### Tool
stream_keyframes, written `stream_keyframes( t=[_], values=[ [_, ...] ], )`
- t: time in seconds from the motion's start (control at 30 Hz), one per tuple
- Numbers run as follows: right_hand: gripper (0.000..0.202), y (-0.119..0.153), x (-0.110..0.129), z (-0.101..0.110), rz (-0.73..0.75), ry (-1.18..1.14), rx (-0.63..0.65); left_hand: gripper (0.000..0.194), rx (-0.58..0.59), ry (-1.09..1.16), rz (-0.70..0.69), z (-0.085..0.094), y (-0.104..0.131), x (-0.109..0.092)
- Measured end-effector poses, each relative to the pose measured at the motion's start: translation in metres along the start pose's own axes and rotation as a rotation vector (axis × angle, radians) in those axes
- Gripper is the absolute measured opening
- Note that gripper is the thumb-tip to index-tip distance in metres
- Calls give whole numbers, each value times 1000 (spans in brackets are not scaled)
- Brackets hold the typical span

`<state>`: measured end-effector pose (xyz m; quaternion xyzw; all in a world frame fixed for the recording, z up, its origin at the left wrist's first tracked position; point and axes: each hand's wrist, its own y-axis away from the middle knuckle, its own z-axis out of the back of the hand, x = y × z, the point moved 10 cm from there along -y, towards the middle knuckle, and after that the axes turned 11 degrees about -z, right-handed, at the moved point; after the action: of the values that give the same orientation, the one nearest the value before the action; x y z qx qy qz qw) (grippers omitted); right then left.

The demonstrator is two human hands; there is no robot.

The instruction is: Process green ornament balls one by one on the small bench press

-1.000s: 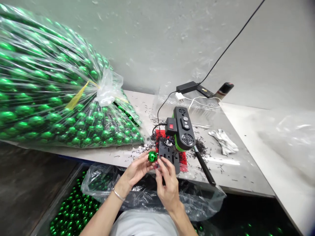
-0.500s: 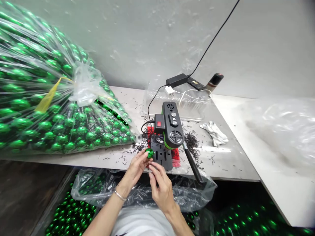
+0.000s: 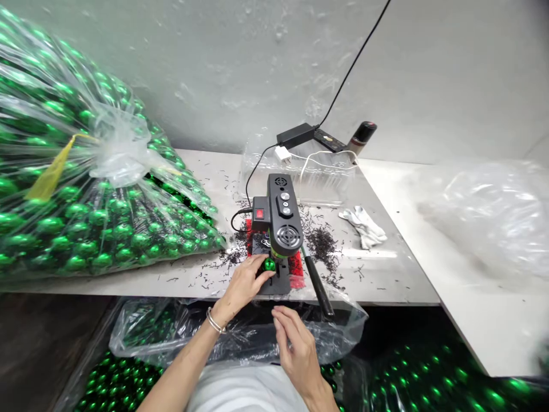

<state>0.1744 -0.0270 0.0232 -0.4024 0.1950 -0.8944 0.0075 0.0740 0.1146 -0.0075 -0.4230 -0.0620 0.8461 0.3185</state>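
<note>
The counter [image 3: 403, 286] runs wide in front of me, and the big clear bag [image 3: 122, 151], packed with shiny green balls and gathered at its neck, fills its left end. Loose clear plastic [image 3: 240, 346] drapes below the front edge, right by my forearms. Near the middle stands the black machine [image 3: 286, 209], red switch on its side, a slotted base plate [image 3: 281, 287] underneath. Now my hands: the left [image 3: 245, 280] is up at the machine's front, thumb on one side and fingers on the other, narrowed around a single green ball [image 3: 269, 264]. My right [image 3: 298, 346] hangs lower, just off the counter's edge, fingers bunched and thumb close; I can't tell whether anything tiny is pinched there. The machine's black lever handle [image 3: 319, 289] slants down near it, untouched, and a white glove [image 3: 364, 227] lies crumpled farther right. Back to that ball: it sits over the base plate, just beside the machine's head, though whether it touches the plate I can't make out. It looks light and hollow, stiff-shelled, slick on that glossy skin, perhaps easy to dent, so the hold to want is a gentle pinch across its widest part. Around the base, smallest of all, black scraps [image 3: 321, 245] litter everything.
</note>
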Motion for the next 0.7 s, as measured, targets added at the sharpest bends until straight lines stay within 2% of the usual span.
stream_keyframes(
  t=[0.1,0.17,0.3,0.37,0.47,0.53,0.6,0.7],
  values=[
    [31,-5,-3,18,17,27,-42,30,25,-123,-118,-4,-4,-12],
    [34,-13,-2,36,32,27,-93,29,-1,-167,-149,-6,-4,-13],
    [47,-35,10,86,80,-6,-318,30,-137,-195,-176,-6,1,-11],
    [57,-48,25,102,147,-59,-389,30,-190,-197,-173,-6,4,-8],
    [56,-69,55,102,290,-73,-357,29,-199,-199,-140,-8,6,-3],
    [37,-81,67,93,331,-86,-316,28,-185,-188,-119,-9,6,-1],
    [16,-88,68,84,324,-130,-305,28,-175,-175,-99,-10,5,1],
    [25,-86,54,69,310,-179,-347,30,-158,-167,-93,-10,5,2]
  ],
)
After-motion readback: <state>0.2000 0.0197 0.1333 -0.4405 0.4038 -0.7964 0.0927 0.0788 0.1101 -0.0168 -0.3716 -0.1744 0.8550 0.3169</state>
